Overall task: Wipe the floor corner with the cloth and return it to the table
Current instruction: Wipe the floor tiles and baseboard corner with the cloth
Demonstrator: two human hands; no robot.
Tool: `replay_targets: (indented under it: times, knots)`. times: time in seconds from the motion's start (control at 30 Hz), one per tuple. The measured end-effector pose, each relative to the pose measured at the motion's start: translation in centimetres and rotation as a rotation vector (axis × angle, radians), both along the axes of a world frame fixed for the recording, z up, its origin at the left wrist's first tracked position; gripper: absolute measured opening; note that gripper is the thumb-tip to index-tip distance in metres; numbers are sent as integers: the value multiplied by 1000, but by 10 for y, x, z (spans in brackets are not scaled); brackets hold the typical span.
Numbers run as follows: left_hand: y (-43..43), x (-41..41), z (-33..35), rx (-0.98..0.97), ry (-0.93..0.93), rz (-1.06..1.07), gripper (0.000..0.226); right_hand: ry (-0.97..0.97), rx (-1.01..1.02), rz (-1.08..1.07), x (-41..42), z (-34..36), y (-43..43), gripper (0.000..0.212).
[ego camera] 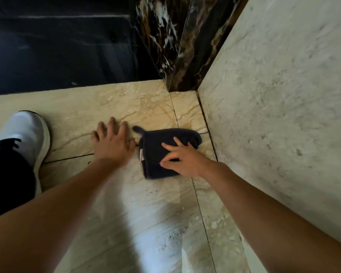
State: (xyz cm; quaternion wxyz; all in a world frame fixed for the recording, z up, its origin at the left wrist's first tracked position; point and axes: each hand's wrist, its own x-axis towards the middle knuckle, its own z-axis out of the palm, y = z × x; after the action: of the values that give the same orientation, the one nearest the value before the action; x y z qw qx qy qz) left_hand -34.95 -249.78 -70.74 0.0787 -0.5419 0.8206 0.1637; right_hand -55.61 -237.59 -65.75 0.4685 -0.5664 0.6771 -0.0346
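Dark folded cloth (161, 152) lies flat on the beige tiled floor (98, 109), near the corner where the pale wall (280, 99) meets the dark veined marble post (177, 46). My right hand (182, 159) rests on top of the cloth, fingers (178, 141) spread and pressing down, not closed around it. My left hand (111, 141) lies flat on the tile just beside the cloth's left edge, fingers splayed open, holding nothing. A small loop sticks out at the cloth's far left corner. My white shoe (28, 134) stands well left of both hands.
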Motion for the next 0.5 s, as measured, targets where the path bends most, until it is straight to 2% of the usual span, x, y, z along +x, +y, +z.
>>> replay_targets:
  times: [0.07, 0.1, 0.2, 0.23, 0.3, 0.37, 0.5]
  knots:
    - [8, -9, 15, 60, 36, 87, 56, -115, 26, -142, 4, 11, 0, 24]
    - [16, -14, 22, 81, 63, 129, 51, -128, -35, -233, 5, 15, 0, 25]
    - [48, -26, 40, 129, 151, 269, 49, 41, -364, -516, 8, 23, 7, 41]
    - [57, -28, 45, 165, 207, 350, 52, 99, -406, -591, 9, 23, 9, 49]
    - [72, -33, 50, 249, 292, 491, 55, 162, -336, -683, 12, 18, 14, 68]
    - [79, -37, 50, 315, 282, 516, 54, 188, -212, -726, 16, 10, 15, 81]
    - [85, -50, 46, 353, 204, 461, 48, 181, -183, -903, 21, 1, 5, 88]
